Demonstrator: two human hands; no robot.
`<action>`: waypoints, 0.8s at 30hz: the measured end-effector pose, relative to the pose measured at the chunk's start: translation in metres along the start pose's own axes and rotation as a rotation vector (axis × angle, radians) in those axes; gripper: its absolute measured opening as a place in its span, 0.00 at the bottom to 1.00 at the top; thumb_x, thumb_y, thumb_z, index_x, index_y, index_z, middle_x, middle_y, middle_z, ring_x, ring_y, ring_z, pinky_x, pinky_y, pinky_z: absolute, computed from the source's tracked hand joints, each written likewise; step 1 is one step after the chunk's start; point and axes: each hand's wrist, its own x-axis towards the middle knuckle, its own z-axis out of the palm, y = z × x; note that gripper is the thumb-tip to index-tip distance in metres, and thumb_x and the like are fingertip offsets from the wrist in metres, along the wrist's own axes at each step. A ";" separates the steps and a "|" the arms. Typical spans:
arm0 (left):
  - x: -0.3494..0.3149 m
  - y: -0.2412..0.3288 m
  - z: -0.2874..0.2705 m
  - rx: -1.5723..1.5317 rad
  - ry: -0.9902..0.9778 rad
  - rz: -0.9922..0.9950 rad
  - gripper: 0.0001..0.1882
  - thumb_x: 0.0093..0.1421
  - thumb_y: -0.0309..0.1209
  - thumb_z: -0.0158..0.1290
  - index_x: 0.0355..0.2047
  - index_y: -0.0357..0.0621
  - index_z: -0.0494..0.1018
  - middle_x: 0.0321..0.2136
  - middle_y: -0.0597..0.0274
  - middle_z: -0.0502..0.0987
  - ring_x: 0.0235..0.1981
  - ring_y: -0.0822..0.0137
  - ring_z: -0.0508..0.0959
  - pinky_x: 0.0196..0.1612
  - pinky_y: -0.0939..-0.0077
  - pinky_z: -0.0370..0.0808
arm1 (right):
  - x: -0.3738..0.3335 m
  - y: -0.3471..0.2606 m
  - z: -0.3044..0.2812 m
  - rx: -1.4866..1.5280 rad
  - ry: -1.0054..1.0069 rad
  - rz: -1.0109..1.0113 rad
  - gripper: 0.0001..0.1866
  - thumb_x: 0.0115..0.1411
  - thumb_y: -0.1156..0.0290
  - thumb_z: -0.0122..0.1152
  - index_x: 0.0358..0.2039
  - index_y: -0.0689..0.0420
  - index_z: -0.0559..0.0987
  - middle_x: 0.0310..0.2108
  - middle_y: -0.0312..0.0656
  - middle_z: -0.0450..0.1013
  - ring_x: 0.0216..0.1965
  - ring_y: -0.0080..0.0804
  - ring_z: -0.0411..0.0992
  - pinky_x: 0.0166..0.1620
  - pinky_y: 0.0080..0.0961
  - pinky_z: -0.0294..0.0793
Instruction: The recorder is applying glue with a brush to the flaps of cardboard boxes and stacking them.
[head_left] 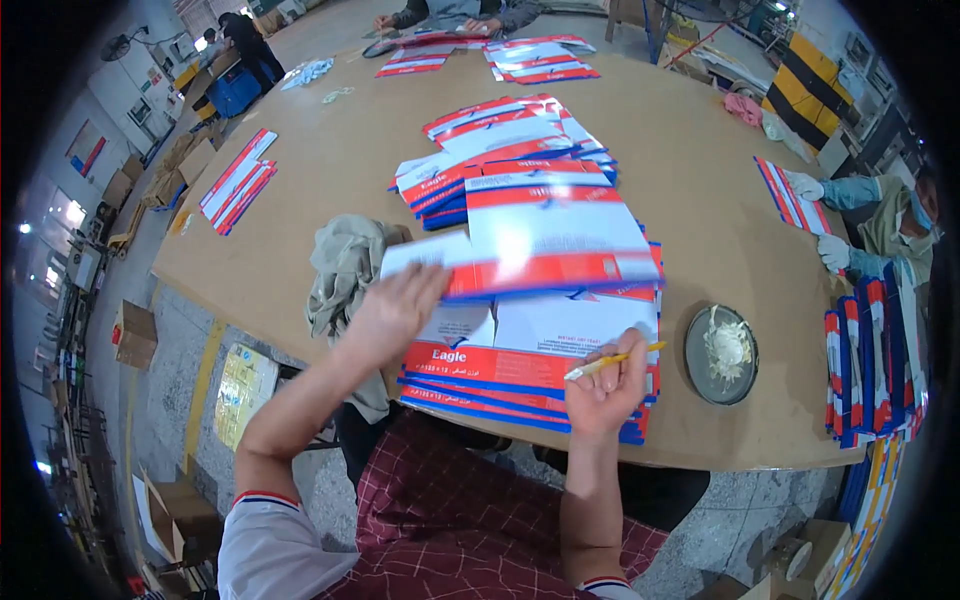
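Note:
My left hand is at the left end of a red, white and blue printed carton blank, its fingers over the edge and blurred by motion. This blank slants up across a stack of similar flat carton blanks at the table's near edge. In my right hand, closed over the right side of the stack, is a slim yellow-handled brush. Right of that hand stands a round grey dish with white paste in it. Beyond the raised blank lies a loose pile of printed blanks.
A crumpled grey-green cloth lies left of the stack. More blanks are at the table's left. A gloved co-worker handles a blank at the right, near upright cartons. Another person works at the far edge.

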 end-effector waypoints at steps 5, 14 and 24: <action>-0.052 0.042 -0.006 -0.283 -0.171 0.014 0.22 0.49 0.30 0.50 0.46 0.38 0.67 0.42 0.54 0.71 0.45 0.57 0.71 0.44 0.67 0.69 | 0.020 0.028 -0.009 -0.172 0.099 0.068 0.11 0.65 0.60 0.37 0.27 0.49 0.62 0.09 0.28 0.51 0.12 0.14 0.50 0.22 0.18 0.57; -0.023 0.066 0.037 -0.512 -0.035 -0.539 0.19 0.48 0.19 0.46 0.43 0.37 0.67 0.40 0.52 0.69 0.44 0.56 0.69 0.48 0.63 0.62 | 0.022 0.049 -0.033 -0.317 0.391 0.105 0.07 0.62 0.64 0.49 0.31 0.52 0.65 0.12 0.31 0.54 0.16 0.14 0.56 0.29 0.20 0.70; -0.020 0.067 0.040 -0.573 -0.073 -0.615 0.22 0.44 0.16 0.45 0.42 0.40 0.67 0.39 0.53 0.66 0.46 0.58 0.65 0.48 0.62 0.58 | 0.021 0.045 -0.034 -0.354 0.269 0.126 0.07 0.62 0.66 0.47 0.29 0.53 0.65 0.14 0.31 0.57 0.15 0.14 0.55 0.28 0.21 0.70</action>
